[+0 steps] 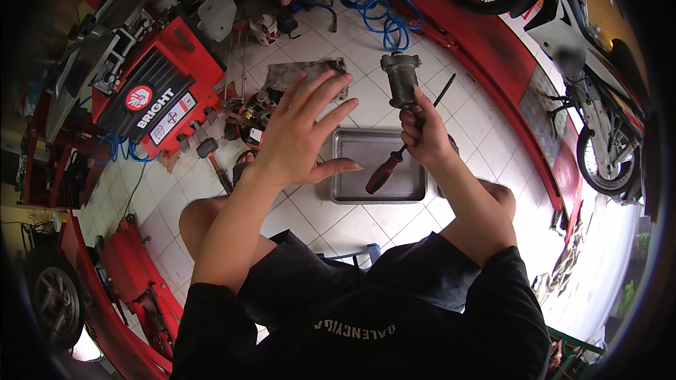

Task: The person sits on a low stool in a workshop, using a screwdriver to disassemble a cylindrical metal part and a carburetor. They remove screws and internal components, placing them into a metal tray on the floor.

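Grey metal cylindrical housing [403, 86] in head view at 1 o'clock, flanged end upward, lower end gripped by right hand [426, 134]. Same hand also holds red-black screwdriver [385, 171] by shaft, handle toward 7 o'clock. Left hand [301, 129] at 11 o'clock, fingers spread apart. Metal tray [355, 146] near centre, on tiled floor [320, 205]. Blue hose [389, 23] coiled at 12 o'clock.

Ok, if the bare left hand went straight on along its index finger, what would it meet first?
Probably the dull grey flanged metal cylinder held in the bare right hand, though the depth between it and the left hand is unclear.
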A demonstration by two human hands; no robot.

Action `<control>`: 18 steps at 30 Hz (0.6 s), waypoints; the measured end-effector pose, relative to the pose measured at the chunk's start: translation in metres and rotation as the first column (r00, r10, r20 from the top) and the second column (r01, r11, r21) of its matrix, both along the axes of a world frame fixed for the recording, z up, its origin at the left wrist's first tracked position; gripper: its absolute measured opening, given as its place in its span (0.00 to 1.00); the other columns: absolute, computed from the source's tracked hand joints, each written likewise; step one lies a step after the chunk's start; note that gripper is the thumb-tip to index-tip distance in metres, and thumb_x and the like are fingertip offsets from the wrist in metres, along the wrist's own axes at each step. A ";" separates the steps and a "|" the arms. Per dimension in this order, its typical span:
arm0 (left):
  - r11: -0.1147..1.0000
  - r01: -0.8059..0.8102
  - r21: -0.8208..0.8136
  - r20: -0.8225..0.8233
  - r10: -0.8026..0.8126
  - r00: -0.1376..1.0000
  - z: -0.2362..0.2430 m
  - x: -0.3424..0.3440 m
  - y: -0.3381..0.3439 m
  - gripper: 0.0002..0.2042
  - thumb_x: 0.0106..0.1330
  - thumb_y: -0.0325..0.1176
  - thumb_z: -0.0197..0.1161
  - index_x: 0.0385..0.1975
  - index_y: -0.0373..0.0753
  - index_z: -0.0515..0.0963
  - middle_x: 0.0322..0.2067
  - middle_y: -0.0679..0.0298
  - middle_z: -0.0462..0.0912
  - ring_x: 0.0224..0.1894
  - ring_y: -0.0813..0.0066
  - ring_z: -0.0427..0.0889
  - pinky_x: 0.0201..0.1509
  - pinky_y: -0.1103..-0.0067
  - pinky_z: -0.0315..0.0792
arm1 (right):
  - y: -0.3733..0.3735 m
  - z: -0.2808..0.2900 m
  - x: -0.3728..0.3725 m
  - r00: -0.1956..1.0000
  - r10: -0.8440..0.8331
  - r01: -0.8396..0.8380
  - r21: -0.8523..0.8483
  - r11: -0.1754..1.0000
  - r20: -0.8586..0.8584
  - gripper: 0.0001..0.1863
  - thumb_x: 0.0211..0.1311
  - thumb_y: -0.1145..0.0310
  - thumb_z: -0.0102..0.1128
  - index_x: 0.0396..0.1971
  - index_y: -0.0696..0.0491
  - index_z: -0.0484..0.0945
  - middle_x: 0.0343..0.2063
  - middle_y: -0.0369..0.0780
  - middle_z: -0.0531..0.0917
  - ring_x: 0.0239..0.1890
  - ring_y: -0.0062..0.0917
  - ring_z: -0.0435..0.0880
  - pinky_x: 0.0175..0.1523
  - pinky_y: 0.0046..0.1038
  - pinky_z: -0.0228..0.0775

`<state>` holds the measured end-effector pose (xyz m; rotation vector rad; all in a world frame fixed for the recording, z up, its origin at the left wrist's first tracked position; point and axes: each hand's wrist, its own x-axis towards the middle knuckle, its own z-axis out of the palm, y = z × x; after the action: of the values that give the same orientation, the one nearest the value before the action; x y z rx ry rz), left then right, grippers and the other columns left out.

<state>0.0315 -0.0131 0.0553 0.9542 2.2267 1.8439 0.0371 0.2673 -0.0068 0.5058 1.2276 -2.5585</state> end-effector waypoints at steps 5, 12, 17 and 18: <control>0.309 -0.035 0.950 0.288 -0.832 0.474 0.000 -0.008 -0.011 0.53 0.62 0.80 0.41 0.73 0.36 0.55 0.72 0.45 0.57 0.73 0.47 0.59 0.76 0.53 0.53 | 0.006 -0.040 -0.012 0.999 0.025 -0.026 -0.044 0.999 -0.023 0.20 0.66 0.46 0.65 0.26 0.42 0.68 0.17 0.26 0.63 0.14 0.12 0.50 0.20 0.21 0.40; 0.424 -0.131 0.896 0.398 -0.634 0.663 -0.009 -0.022 -0.028 0.50 0.65 0.74 0.48 0.72 0.32 0.56 0.69 0.47 0.61 0.71 0.47 0.62 0.76 0.53 0.55 | -0.008 -0.174 -0.011 0.946 -0.083 0.016 0.211 0.977 0.312 0.19 0.57 0.50 0.75 0.29 0.48 0.77 0.17 0.29 0.70 0.15 0.13 0.58 0.20 0.21 0.45; 0.458 -0.106 0.883 0.403 -0.619 0.674 -0.013 -0.029 -0.025 0.48 0.67 0.72 0.47 0.72 0.33 0.56 0.68 0.48 0.62 0.68 0.49 0.65 0.74 0.55 0.58 | -0.022 -0.305 0.025 0.797 -0.266 0.102 0.314 0.944 0.542 0.21 0.53 0.49 0.78 0.24 0.46 0.75 0.17 0.31 0.71 0.13 0.15 0.57 0.19 0.23 0.45; 0.462 -0.101 0.881 0.399 -0.612 0.683 -0.013 -0.030 -0.029 0.48 0.67 0.72 0.47 0.72 0.33 0.56 0.68 0.48 0.63 0.68 0.49 0.65 0.74 0.56 0.58 | -0.030 -0.317 0.028 0.769 -0.262 0.098 0.297 0.950 0.583 0.21 0.53 0.49 0.77 0.24 0.45 0.75 0.17 0.31 0.71 0.12 0.15 0.56 0.19 0.23 0.44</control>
<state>0.0012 -0.0423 0.0420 0.4566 0.5426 2.5431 0.0655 0.2372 -0.3238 1.4524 1.2787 -2.0765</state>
